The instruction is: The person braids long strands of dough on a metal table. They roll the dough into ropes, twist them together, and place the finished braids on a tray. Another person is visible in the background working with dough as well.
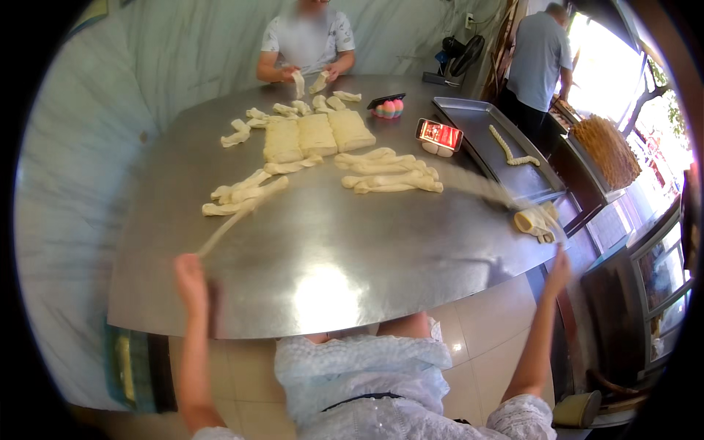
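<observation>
A long thin dough rope (pixel 236 217) stretches in an arc above the steel table; its middle and right parts are blurred by motion. At the left, my left hand (pixel 191 272) is closed on one end of it. My right hand (pixel 559 270), blurred, is raised at the table's right edge and closed on the other end. Between my hands, farther back, lie twisted dough strips in a left group (pixel 247 193) and a right group (pixel 393 171). Behind them rest wide dough slabs (pixel 318 133) side by side, with shorter dough pieces (pixel 286 110) around their far edge.
A metal tray (pixel 489 118) at the back right holds one twisted dough rope (pixel 503 144). Beside it stand a lit phone (pixel 439 135), a second phone on a colourful holder (pixel 388 105) and gloves (pixel 536 221). A co-worker (pixel 308 41) opposite holds dough pieces; another person (pixel 536 66) stands beyond.
</observation>
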A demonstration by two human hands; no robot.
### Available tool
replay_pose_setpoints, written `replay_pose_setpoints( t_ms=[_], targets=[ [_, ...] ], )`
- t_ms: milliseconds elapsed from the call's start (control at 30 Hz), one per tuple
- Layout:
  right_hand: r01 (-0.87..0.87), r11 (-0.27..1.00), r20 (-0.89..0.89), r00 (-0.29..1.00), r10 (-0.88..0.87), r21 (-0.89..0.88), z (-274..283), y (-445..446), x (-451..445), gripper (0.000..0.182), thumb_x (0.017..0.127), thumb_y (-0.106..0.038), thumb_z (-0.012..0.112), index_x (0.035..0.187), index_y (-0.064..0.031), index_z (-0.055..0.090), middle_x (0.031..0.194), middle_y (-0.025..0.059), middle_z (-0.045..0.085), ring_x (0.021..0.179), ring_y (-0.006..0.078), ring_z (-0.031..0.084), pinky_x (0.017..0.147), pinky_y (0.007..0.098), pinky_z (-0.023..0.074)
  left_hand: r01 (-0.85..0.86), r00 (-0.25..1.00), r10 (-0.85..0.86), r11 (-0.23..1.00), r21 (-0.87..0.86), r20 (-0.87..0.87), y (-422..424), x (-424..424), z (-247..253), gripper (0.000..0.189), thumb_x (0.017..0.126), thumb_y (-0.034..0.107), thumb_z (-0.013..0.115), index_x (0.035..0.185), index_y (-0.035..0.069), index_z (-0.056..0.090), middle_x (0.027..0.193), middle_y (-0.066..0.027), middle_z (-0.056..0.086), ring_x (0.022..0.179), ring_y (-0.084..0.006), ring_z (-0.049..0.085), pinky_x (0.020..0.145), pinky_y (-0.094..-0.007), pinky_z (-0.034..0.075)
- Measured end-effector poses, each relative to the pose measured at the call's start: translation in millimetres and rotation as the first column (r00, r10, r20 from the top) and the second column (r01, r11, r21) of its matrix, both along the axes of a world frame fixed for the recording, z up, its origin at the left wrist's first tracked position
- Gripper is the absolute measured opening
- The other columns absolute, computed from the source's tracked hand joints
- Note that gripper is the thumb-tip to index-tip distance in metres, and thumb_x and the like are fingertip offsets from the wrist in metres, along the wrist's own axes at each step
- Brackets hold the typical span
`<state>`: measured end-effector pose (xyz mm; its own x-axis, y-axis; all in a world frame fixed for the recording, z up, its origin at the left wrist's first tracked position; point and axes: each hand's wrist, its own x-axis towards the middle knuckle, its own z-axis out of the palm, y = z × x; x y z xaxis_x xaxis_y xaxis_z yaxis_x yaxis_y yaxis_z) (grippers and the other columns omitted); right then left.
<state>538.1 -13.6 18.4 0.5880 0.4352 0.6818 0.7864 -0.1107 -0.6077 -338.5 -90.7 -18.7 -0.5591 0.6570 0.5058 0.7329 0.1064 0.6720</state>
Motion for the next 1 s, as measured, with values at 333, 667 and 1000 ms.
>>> replay_pose_setpoints(
  t_ms=[333, 667, 1000],
  targets=[
    [-0.057, 0.781, 0.318, 0.893, 0.319, -0.622, -68.9, 37.7, -226.2, 0.064, 0.1, -0.033, 0.053, 0.147, 0.0084, 0.039, 0.155, 0.0288, 0.038, 0.146, 0.0425, 0.033, 0.117, 0.0625, 0.0247, 0.235, 0.96, -0.274, 0.902, -0.362, -0.06, 60.3, 115.2, 16.4, 0.022, 0.097, 0.015, 0.058, 0.11, -0.003, 0.061, 0.135, -0.0227, 0.057, 0.124, -0.0412, 0.053, 0.105, -0.0458, 0.043],
    [-0.189, 0.693, 0.266, 0.828, 0.493, -0.696, -65.9, 14.2, -211.2, 0.042, 0.1, -0.017, 0.053, 0.138, 0.0006, 0.051, 0.137, 0.0226, 0.058, 0.128, 0.0399, 0.054, 0.106, 0.0472, 0.0442, 0.113, 0.703, -0.444, 0.841, -0.529, -0.556, -58.9, 200.0, 21.1, 0.047, 0.098, 0.018, 0.058, 0.14, -0.003, 0.05, 0.144, -0.0261, 0.051, 0.128, -0.0434, 0.053, 0.105, -0.0498, 0.045],
    [-0.348, 0.538, -0.009, 0.846, 0.533, -0.768, -33.2, -2.4, -220.6, 0.041, 0.1, -0.015, 0.05, 0.137, 0.001, 0.053, 0.146, 0.0221, 0.052, 0.133, 0.041, 0.05, 0.113, 0.0513, 0.0384, -0.103, 0.789, -0.099, 0.952, -0.289, -0.606, 22.3, 83.8, -7.3, 0.024, 0.101, 0.016, 0.054, 0.119, 0.001, 0.063, 0.131, -0.0221, 0.063, 0.117, -0.0431, 0.059, 0.101, -0.0474, 0.046]
  ],
)
